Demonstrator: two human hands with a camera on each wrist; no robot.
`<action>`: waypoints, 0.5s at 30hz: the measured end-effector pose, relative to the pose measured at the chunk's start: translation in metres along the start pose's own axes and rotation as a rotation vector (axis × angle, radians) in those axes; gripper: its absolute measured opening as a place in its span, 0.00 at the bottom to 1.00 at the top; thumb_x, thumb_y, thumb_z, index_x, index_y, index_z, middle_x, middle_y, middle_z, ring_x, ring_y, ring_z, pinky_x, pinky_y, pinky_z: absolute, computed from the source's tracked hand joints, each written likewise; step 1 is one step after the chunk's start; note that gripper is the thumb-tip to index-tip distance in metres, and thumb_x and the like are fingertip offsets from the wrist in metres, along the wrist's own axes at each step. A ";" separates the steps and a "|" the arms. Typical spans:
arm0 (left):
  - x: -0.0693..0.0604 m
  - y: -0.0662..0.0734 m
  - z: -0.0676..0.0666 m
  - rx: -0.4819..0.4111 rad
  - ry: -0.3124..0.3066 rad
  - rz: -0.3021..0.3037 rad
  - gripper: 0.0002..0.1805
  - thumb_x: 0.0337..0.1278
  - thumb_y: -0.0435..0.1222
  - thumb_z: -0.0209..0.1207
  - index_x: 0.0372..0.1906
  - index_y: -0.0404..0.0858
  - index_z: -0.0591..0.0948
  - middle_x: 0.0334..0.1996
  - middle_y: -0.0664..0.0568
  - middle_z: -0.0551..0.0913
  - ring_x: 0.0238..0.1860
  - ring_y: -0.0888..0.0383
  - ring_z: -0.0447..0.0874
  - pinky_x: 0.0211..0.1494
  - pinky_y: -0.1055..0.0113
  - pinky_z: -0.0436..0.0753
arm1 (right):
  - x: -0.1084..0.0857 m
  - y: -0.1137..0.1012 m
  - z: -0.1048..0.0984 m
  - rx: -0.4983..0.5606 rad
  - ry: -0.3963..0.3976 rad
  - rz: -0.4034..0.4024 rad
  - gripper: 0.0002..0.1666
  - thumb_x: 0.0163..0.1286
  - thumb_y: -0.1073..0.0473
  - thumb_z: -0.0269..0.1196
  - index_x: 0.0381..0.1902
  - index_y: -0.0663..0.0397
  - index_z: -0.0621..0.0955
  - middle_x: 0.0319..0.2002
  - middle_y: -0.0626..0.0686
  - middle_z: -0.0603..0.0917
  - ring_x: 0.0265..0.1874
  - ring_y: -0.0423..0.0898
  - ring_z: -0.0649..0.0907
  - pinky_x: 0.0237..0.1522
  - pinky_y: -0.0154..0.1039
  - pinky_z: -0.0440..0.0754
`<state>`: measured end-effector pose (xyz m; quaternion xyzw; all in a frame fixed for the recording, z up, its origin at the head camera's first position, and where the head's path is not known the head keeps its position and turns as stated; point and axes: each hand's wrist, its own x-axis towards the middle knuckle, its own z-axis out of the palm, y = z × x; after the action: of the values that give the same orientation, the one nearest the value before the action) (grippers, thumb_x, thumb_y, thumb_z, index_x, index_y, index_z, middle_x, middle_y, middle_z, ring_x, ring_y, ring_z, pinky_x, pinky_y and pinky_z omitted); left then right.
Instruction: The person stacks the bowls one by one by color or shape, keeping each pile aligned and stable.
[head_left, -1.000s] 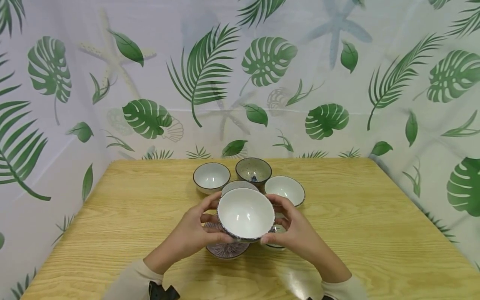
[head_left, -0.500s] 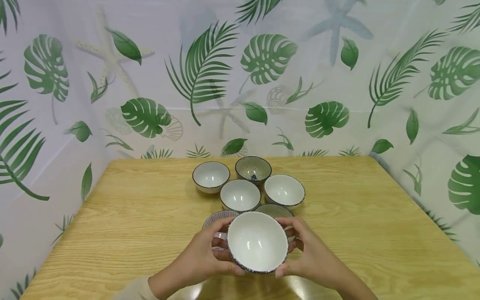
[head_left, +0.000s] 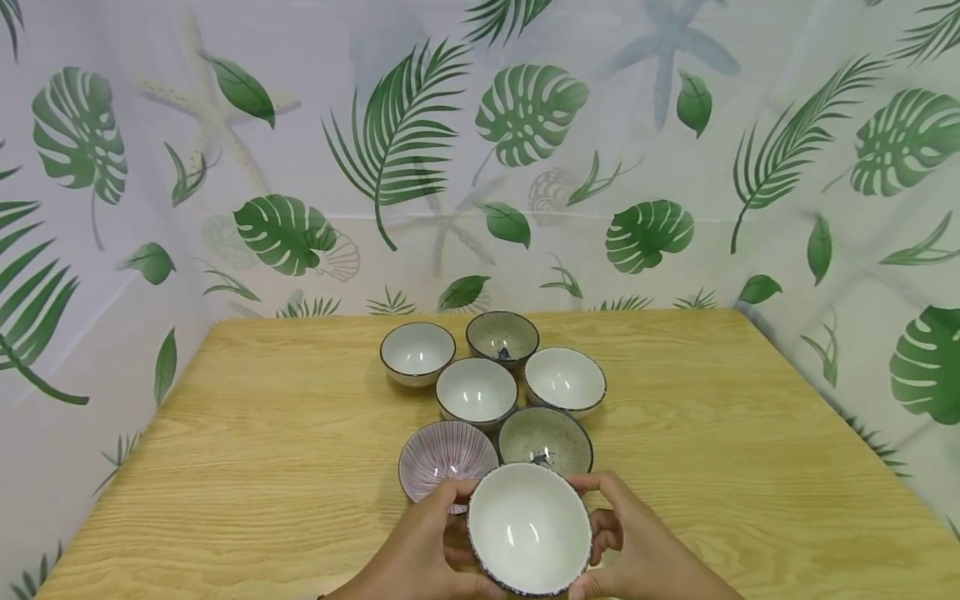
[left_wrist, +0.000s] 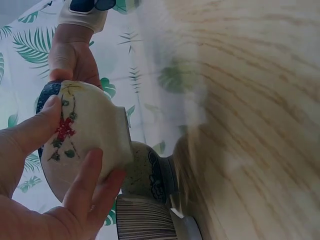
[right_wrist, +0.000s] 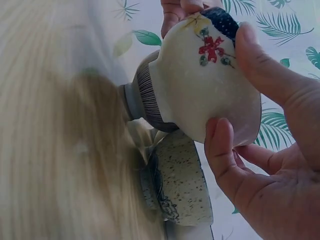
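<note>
A white flower-painted bowl (head_left: 529,529) is held up above the counter (head_left: 262,458).
It is gripped by the left hand (head_left: 425,546) on one side and the right hand (head_left: 645,546) on the other, so neither is nearer. It is round, with no long side, and is kept on the near side of the pink striped bowl (head_left: 447,457) and the speckled bowl (head_left: 553,435).

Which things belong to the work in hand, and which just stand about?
In use:
left hand
right hand
floral white bowl, held by both

Probably just standing about:
purple striped bowl
near speckled bowl
far speckled bowl
left white bowl
middle white bowl
right white bowl
</note>
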<state>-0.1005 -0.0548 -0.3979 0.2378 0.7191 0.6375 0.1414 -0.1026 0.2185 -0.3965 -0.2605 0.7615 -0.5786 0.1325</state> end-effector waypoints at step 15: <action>-0.004 -0.010 0.003 0.609 0.083 0.198 0.49 0.28 0.48 0.80 0.62 0.34 0.73 0.43 0.53 0.72 0.42 0.64 0.71 0.45 0.72 0.80 | -0.006 0.013 0.001 0.038 -0.038 -0.002 0.49 0.51 0.65 0.74 0.62 0.70 0.57 0.40 0.61 0.79 0.28 0.37 0.81 0.33 0.33 0.83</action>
<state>-0.0972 -0.0551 -0.4085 0.3119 0.8554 0.4126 -0.0284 -0.0999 0.2235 -0.4103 -0.2695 0.7475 -0.5880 0.1514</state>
